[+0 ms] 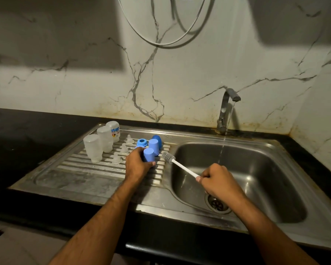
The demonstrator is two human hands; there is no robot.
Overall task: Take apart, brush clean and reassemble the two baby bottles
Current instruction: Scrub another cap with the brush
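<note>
Two hands at a wet sink, with bottle parts on the drainboard.

The sink [275, 188] sits in a black counter [27, 131], and water runs from the tap [226, 109] into it. Three clear bottles [103, 142] stand upside down on the ribbed drainboard [84, 169]. Near them are clear teats [125, 149], a blue ring [142, 143] and blue caps [154, 145]. The left hand [137, 165] has its fingers wrapped round one blue cap [149, 155]. The right hand [221, 181] grips the brush [177, 163] by its white handle, bristles just beside the caps.
</note>
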